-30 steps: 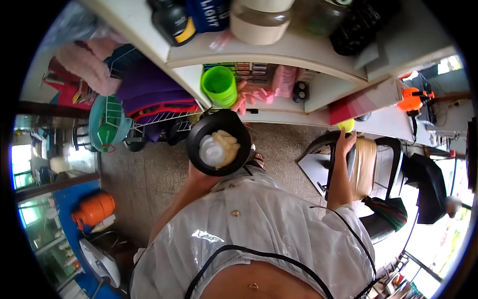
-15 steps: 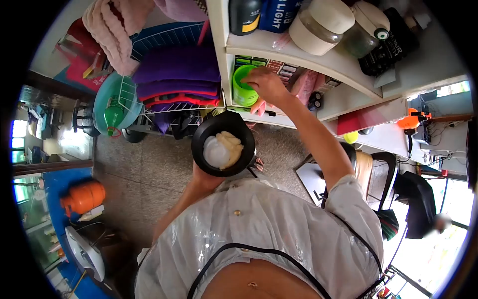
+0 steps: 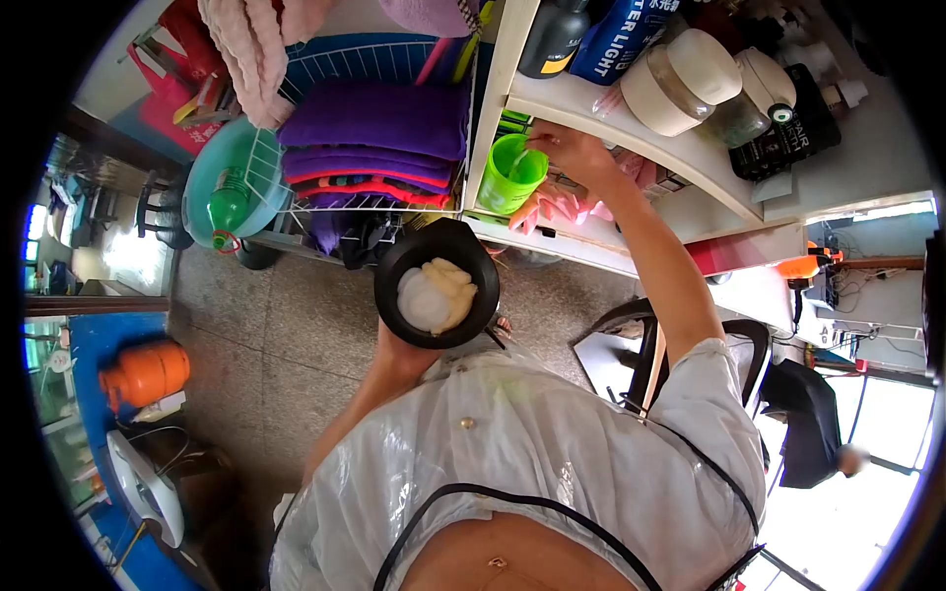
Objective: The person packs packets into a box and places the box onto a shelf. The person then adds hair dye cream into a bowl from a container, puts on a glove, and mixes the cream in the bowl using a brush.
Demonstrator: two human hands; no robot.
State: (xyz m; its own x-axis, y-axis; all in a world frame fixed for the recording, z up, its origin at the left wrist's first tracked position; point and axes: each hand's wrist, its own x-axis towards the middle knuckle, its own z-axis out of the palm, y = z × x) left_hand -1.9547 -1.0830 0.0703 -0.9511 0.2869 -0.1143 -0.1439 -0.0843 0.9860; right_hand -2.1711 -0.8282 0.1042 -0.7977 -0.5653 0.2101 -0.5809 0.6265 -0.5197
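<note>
My left hand [image 3: 396, 357] is wrapped round the underside of a black mixing bowl [image 3: 409, 258], held level in front of my shirt. In it lie a smooth white mass [image 3: 424, 299] and a cream-yellow mass [image 3: 453, 286], side by side. My right hand [image 3: 567, 153] reaches into the shelf, fingers pinched at the rim of a bright green cup [image 3: 505, 192]. A pale, slim thing shows between fingertips and cup mouth; I cannot tell what it is. Pink crumpled items [image 3: 552, 207] lie beside the cup, below my hand.
Above my right hand, an upper shelf [image 3: 552, 98] holds a dark bottle [image 3: 555, 39], a blue pack [image 3: 621, 39] and lidded jars [image 3: 680, 81]. Folded purple towels [image 3: 374, 123] fill a wire rack at left. A chair [image 3: 655, 345] stands to the right.
My right hand has drawn back slightly from the cup's mouth, and a pale slim thing now shows beneath its fingers. The view has shifted a little; my left hand still holds the bowl.
</note>
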